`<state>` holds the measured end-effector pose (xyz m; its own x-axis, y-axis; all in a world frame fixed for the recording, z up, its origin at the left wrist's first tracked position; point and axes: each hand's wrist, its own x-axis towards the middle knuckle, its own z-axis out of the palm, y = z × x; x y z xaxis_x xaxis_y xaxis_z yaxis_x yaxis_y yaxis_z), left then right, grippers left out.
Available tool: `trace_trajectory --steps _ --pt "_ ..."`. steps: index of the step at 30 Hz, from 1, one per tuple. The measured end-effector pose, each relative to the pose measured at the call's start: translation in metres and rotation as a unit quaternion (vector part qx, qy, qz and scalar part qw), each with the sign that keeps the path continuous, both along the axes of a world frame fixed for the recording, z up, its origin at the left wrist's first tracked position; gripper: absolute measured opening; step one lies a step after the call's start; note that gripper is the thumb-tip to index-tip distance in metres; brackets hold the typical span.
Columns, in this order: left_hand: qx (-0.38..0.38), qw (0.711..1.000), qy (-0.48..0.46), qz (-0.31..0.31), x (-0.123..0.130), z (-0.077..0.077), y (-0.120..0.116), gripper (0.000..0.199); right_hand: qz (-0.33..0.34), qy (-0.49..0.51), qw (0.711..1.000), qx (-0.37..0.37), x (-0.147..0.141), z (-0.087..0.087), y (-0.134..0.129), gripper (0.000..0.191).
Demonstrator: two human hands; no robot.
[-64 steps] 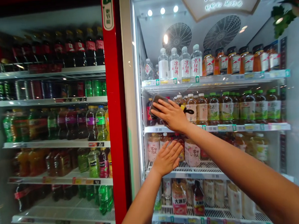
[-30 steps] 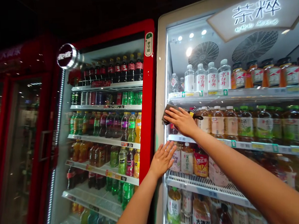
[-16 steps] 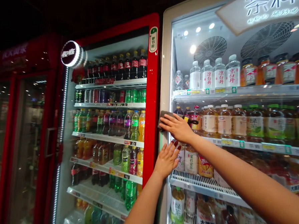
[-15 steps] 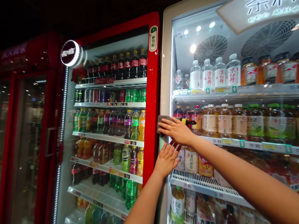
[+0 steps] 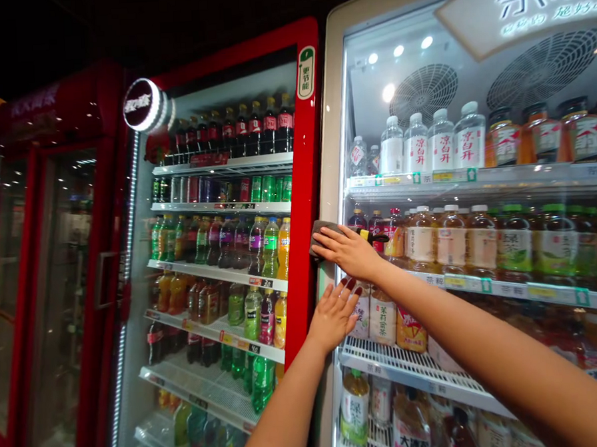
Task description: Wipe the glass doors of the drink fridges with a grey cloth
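My right hand point(image 5: 348, 251) presses a dark grey cleaning cloth point(image 5: 316, 249) flat against the edge of a drinks fridge's beige door frame point(image 5: 330, 142). A yellow tag and a black loop stick out behind that hand, over the glass. Just below, my left hand point(image 5: 333, 316) lies with fingers spread on the same frame and the glass beside it, holding nothing. Behind the glass door stand tea bottles point(image 5: 420, 237) and white-labelled water bottles point(image 5: 442, 142) on lit shelves.
To the left, close beside the beige frame, is a red-framed drinks fridge point(image 5: 304, 183) stocked with soda bottles and cans. Farther left stands another red cabinet with glass doors and a vertical handle point(image 5: 101, 280). A lit sign panel point(image 5: 542, 10) tops the beige fridge.
My right hand and the cloth have shifted slightly up and left along the door frame. My left hand has stayed nearly in place, and the gap between the hands has widened.
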<state>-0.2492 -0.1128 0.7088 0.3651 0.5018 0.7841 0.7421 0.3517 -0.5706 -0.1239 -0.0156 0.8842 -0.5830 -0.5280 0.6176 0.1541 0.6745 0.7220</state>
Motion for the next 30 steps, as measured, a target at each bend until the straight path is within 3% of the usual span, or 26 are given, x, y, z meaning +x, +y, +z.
trace_trajectory --steps 5,8,11,13,16,18,21,24,27,30 --pt "-0.006 1.0 -0.009 0.016 0.007 0.003 -0.004 0.065 -0.025 0.138 0.982 -0.125 0.011 0.029 0.012 0.052" --pt "-0.002 1.0 -0.001 0.017 0.007 0.004 -0.004 0.063 -0.038 0.171 0.973 -0.151 0.01 0.018 0.008 0.053" --pt "0.006 1.0 0.01 0.003 0.004 0.004 -0.003 0.062 -0.033 0.085 0.993 -0.073 0.009 0.003 0.005 0.053" --pt "0.01 1.0 0.01 -0.002 0.003 0.005 -0.003 0.064 -0.036 0.043 0.998 -0.035 0.017 0.005 0.01 0.054" --pt "0.01 1.0 0.008 -0.002 0.005 0.007 -0.004 0.067 -0.058 0.107 0.99 -0.077 0.042 0.018 0.029 0.058" --pt "0.009 1.0 0.007 0.001 0.006 0.009 -0.005 0.068 -0.074 0.195 0.968 -0.137 0.058 0.016 0.04 0.06" --pt "0.008 1.0 0.006 0.006 0.006 0.009 -0.005 0.069 -0.091 0.259 0.946 -0.173 0.064 -0.011 0.041 0.061" --pt "0.013 1.0 0.012 0.006 0.004 0.009 -0.003 0.071 -0.081 0.157 0.98 -0.093 0.055 -0.037 0.031 0.059" --pt "0.018 1.0 0.017 0.005 0.003 0.011 -0.003 0.071 -0.075 0.084 0.992 -0.051 0.055 -0.032 0.028 0.057" --pt "0.017 1.0 0.02 0.009 0.004 0.012 -0.003 0.07 -0.096 0.136 0.98 -0.106 0.075 -0.019 0.041 0.06"
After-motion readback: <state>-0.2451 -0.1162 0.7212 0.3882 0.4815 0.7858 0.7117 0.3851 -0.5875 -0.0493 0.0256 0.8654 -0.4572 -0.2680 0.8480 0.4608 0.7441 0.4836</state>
